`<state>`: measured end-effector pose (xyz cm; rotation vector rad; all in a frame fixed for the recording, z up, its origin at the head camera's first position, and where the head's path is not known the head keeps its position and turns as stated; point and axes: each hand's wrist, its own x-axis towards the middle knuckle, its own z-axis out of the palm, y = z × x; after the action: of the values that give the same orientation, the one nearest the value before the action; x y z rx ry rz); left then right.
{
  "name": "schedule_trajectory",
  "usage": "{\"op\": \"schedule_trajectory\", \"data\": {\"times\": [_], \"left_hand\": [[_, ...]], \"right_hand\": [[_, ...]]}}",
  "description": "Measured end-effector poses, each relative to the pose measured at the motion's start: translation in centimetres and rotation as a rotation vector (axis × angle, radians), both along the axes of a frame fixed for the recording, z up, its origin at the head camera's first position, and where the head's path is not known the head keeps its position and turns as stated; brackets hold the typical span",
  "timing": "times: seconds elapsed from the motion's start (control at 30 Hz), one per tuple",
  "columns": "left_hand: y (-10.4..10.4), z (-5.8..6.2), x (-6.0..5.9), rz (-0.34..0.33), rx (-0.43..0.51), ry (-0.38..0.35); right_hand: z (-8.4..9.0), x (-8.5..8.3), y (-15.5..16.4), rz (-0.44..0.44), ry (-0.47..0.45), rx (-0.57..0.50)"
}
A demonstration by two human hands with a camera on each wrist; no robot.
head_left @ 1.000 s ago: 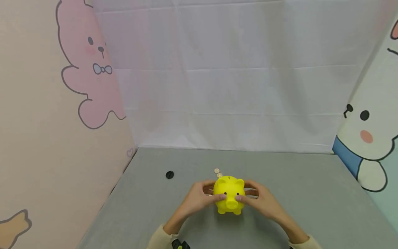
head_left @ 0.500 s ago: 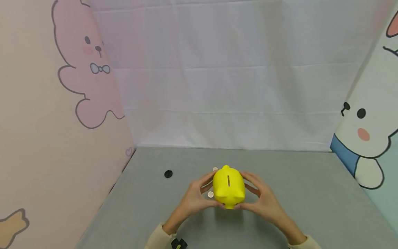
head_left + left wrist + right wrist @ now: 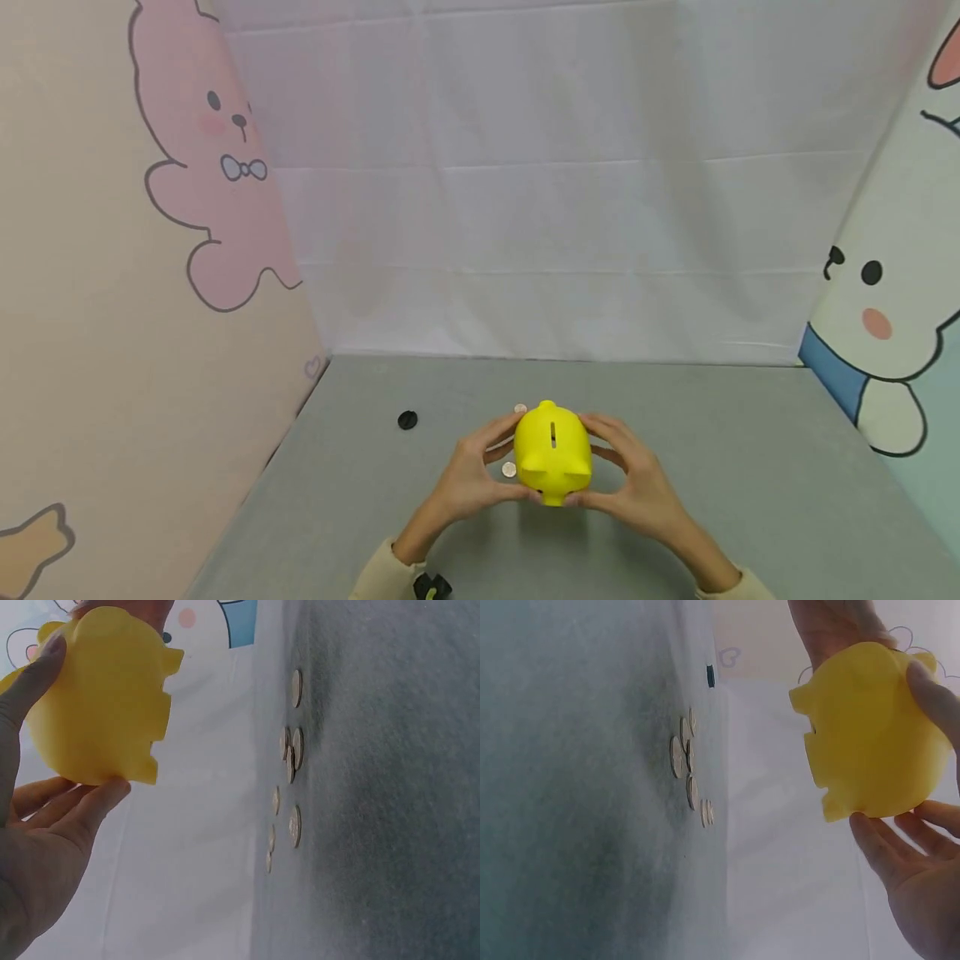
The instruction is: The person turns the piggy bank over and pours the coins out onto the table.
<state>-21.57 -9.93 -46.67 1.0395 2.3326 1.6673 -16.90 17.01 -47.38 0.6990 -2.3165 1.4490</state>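
Left hand: the left hand (image 3: 468, 479) cups the left flank of the yellow piggy bank (image 3: 552, 450); its fingers (image 3: 71, 817) curl under and around the body, the thumb on top near an ear.
Right hand: the right hand (image 3: 633, 487) mirrors it on the right flank, fingers (image 3: 881, 851) wrapped around the belly, so both hands grip the bank between them.
Piggy bank: held clear of the grey surface (image 3: 750, 467), above its near middle, tipped so the coin slot (image 3: 553, 434) faces up and the snout points toward the person. The wrist views show its feet off the surface.
Coins: a loose cluster of coins (image 3: 292, 761) lies on the surface just under and beyond the bank; from the head view only one coin (image 3: 509, 469) by the left fingers and another (image 3: 521, 408) behind the bank show.
Handling: my judgement is that an even squeeze from both sides, with the bank kept level over the cluster, suits this hold best; the smooth round shell looks likely to slip if one hand loosens.
Black cap: a small round black cap (image 3: 407, 420) lies further out, toward the left edge, well apart from the hands.
Backdrop: white cloth (image 3: 562, 208) hangs behind the far edge, with cartoon animal panels at either side.
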Motion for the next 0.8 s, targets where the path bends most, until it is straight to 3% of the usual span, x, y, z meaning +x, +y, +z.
{"op": "schedule_trajectory", "data": {"times": [0.17,0.4,0.5,0.8], "left_hand": [[0.1,0.1,-0.1,0.03,-0.059,-0.088],[0.7,0.2,-0.5,0.123,-0.16,-0.234],[1.1,0.2,-0.7,0.148,-0.168,-0.298],[1.6,0.1,-1.3,0.145,-0.138,-0.548]], "right_hand": [[0.1,0.0,-0.1,-0.054,-0.128,0.006],[1.1,-0.3,-0.6,-0.15,-0.477,0.031],[1.2,-0.6,-0.6,-0.165,-0.575,0.049],[0.9,-1.3,0.0,0.015,-0.81,-0.052]]}}
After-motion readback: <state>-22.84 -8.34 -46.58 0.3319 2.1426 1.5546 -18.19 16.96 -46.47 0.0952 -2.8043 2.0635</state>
